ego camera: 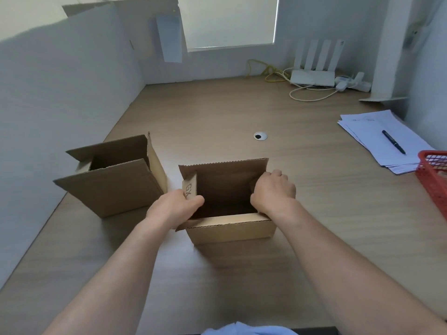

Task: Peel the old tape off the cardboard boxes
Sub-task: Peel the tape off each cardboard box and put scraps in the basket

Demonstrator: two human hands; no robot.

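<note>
Cardboard box (229, 229) open-topped; left grip (173, 207) pinches left flap (191, 187), right grip (274, 192) clamped over opposite edge.

Two brown cardboard boxes (227, 199) (113, 175) on a light wood-grain worktop (217, 112); red mesh basket (433, 175), white papers (377, 136), black pen (393, 142), yellow cable (268, 71).

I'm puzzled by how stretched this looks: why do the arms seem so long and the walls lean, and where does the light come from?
Head view: the wide-angle lens stretches the forearms near the edges and tilts the partition; soft daylight comes through the window blind, no glare on the desk; the near box is dark inside.
</note>
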